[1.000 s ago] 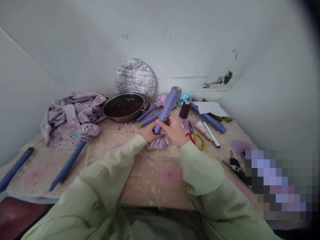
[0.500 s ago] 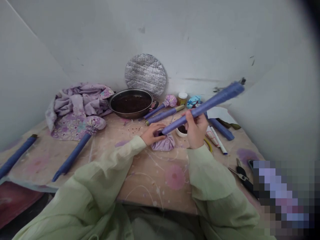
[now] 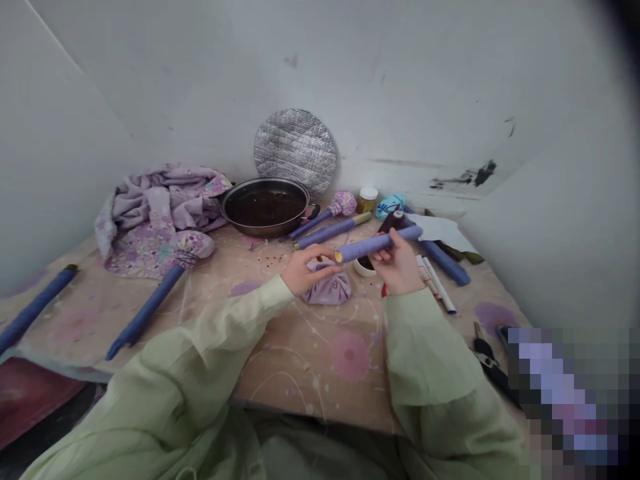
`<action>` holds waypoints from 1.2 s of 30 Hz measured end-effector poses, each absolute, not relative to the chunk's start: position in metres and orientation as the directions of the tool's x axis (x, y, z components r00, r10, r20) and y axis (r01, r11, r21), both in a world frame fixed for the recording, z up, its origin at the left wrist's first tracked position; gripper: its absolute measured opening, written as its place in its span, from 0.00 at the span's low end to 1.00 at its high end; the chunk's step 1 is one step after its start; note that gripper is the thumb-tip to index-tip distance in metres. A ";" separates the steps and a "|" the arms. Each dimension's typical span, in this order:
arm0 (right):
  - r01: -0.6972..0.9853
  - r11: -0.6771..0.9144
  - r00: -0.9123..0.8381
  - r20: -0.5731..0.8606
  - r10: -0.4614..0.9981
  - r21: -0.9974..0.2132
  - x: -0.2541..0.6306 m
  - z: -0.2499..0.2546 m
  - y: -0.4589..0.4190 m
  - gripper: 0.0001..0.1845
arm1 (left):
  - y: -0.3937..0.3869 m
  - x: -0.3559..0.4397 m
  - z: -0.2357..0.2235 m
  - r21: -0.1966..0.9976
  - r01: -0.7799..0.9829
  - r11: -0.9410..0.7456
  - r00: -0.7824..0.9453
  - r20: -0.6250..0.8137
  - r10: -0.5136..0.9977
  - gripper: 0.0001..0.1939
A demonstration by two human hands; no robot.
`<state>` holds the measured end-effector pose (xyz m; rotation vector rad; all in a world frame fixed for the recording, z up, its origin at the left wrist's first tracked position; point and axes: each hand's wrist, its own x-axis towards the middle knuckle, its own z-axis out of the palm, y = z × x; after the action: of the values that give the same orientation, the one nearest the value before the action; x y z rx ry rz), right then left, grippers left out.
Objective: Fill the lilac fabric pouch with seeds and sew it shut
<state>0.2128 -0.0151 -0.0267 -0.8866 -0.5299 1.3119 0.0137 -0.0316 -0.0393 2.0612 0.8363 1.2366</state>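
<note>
Purple cloth-wrapped tube point(image 3: 376, 247) lies gripped in our right hand point(image 3: 399, 265), held level above the table with its yellow end pointing left. Our left hand point(image 3: 306, 271), loosely curled, is just beside that end, though we cannot tell if it touches. Below are a tied lilac cloth bundle point(image 3: 329, 289) and a small white cup point(image 3: 363, 269).

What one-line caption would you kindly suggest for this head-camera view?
Right hand grips a lilac cylindrical tube, its yellow end beside the left hand, above a gathered lilac cloth bundle.
</note>
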 end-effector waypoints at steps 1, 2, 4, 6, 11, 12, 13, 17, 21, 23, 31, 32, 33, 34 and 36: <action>-0.590 -0.012 0.181 -0.147 0.972 -0.807 0.213 -0.025 -0.016 0.15 | -0.035 0.015 -0.035 0.748 0.195 -0.634 0.362 0.546 0.755 0.14; -0.584 -0.036 0.154 -0.155 0.976 -0.811 0.212 -0.023 -0.017 0.16 | -0.038 0.016 -0.031 0.750 0.172 -0.639 0.362 0.555 0.749 0.14; -0.589 -0.073 0.122 -0.178 0.976 -0.805 0.211 -0.020 -0.020 0.16 | -0.044 0.017 -0.024 0.749 0.113 -0.653 0.386 0.572 0.723 0.13; -0.604 -0.090 0.111 -0.195 0.974 -0.792 0.209 -0.017 -0.024 0.15 | -0.049 0.018 -0.020 0.741 0.067 -0.669 0.402 0.593 0.698 0.11; -0.610 -0.074 0.118 -0.183 0.976 -0.789 0.203 -0.008 -0.034 0.14 | -0.057 0.022 -0.005 0.721 0.101 -0.685 0.295 0.636 0.713 0.20; -0.622 -0.054 0.137 -0.176 0.975 -0.782 0.201 -0.006 -0.036 0.13 | -0.056 0.023 -0.001 0.732 0.139 -0.667 0.303 0.609 0.733 0.25; -0.623 -0.026 0.162 -0.161 0.974 -0.782 0.199 -0.005 -0.038 0.12 | -0.055 0.024 0.001 0.740 0.188 -0.646 0.331 0.571 0.751 0.29; -0.501 0.056 0.186 -0.045 0.981 -0.864 0.194 -0.004 -0.052 0.12 | -0.049 0.021 0.002 0.669 0.359 -0.651 0.488 0.460 0.742 0.19; -0.338 0.003 0.145 -0.049 0.988 -0.941 0.205 -0.011 -0.073 0.17 | -0.045 0.002 -0.018 0.670 0.425 -0.608 0.351 0.498 0.793 0.17; -0.234 0.008 0.170 -0.033 0.985 -0.972 0.217 -0.016 -0.083 0.19 | -0.038 -0.011 -0.031 0.677 0.489 -0.549 0.279 0.475 0.835 0.18; 0.102 0.052 0.388 0.088 0.917 -0.993 0.265 -0.045 -0.087 0.16 | 0.029 -0.016 -0.064 0.292 0.872 -0.393 0.318 0.273 0.908 0.19; 0.177 0.046 0.390 0.114 0.914 -0.983 0.268 -0.051 -0.084 0.17 | 0.035 -0.014 -0.067 0.235 0.898 -0.373 0.313 0.256 0.914 0.20; 0.252 0.039 0.387 0.137 0.912 -0.967 0.270 -0.057 -0.080 0.18 | 0.039 -0.013 -0.070 0.200 0.912 -0.358 0.306 0.247 0.919 0.20; 0.320 0.029 0.380 0.156 0.912 -0.947 0.270 -0.063 -0.076 0.19 | 0.043 -0.012 -0.073 0.176 0.922 -0.346 0.300 0.241 0.923 0.20; 0.388 0.002 0.377 0.161 0.912 -0.922 0.269 -0.075 -0.068 0.23 | 0.047 -0.012 -0.079 0.162 0.927 -0.340 0.299 0.230 0.926 0.19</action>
<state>0.2688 -0.0678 -0.0746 -1.5850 -1.1925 0.6230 -0.0124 0.0474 -0.0790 2.5335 1.8062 0.4463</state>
